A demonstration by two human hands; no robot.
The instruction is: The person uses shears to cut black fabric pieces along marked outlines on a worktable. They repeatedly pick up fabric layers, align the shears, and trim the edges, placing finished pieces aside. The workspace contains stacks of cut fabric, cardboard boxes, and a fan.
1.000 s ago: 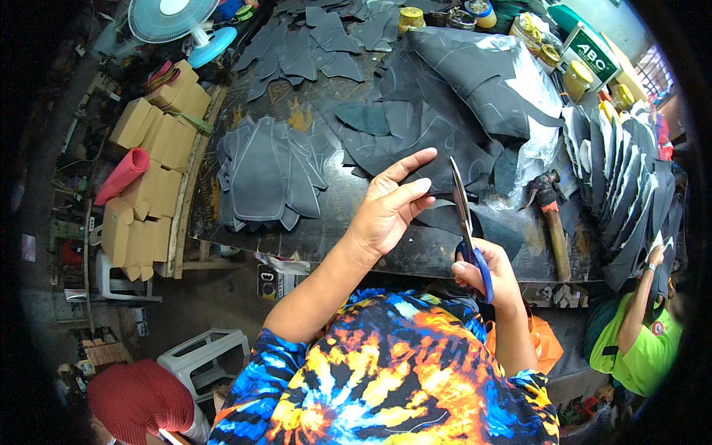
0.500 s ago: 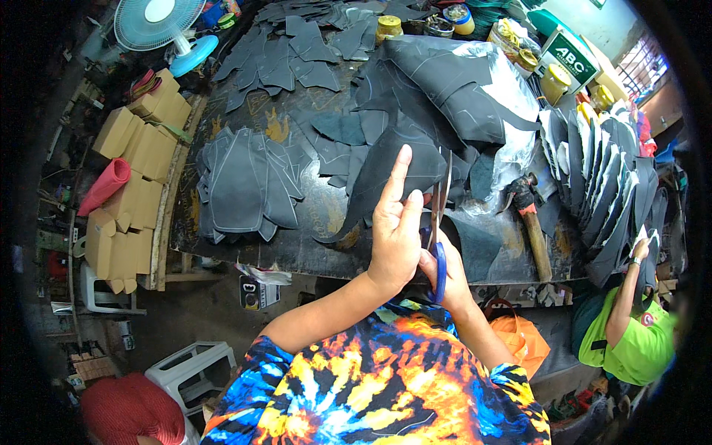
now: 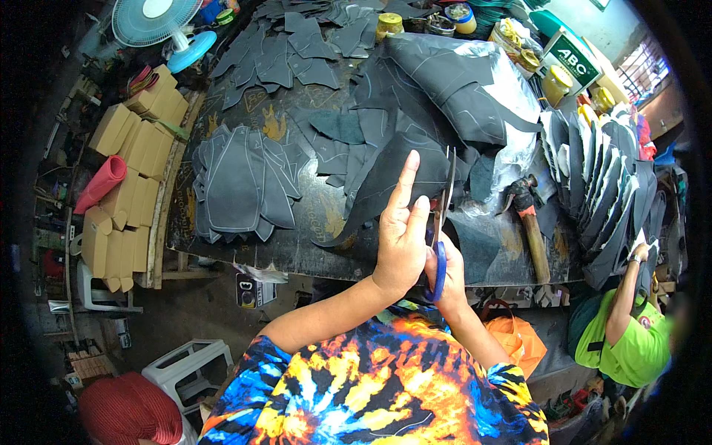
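Note:
My right hand (image 3: 451, 276) grips a pair of scissors by its blue handle (image 3: 440, 271). The blades (image 3: 448, 189) point away from me and look nearly closed. Just left of them, my left hand (image 3: 400, 248) holds a dark grey leather piece (image 3: 386, 178) at its near right part, thumb on top and index finger stretched out along it. Its other fingers are mostly hidden. The blades lie by the right edge of this piece; whether they bite into it I cannot tell.
Stacked cut pieces (image 3: 236, 182) lie left on the dark table (image 3: 297, 256). A hammer (image 3: 532, 233) rests to the right, near a row of white-backed pieces (image 3: 593, 185). Jars (image 3: 389, 27) stand at the back. A person in a green shirt (image 3: 627, 341) works at the right.
Both hands have shifted slightly right and toward me, with the leather piece and scissors moving along. The blades look more closed than before.

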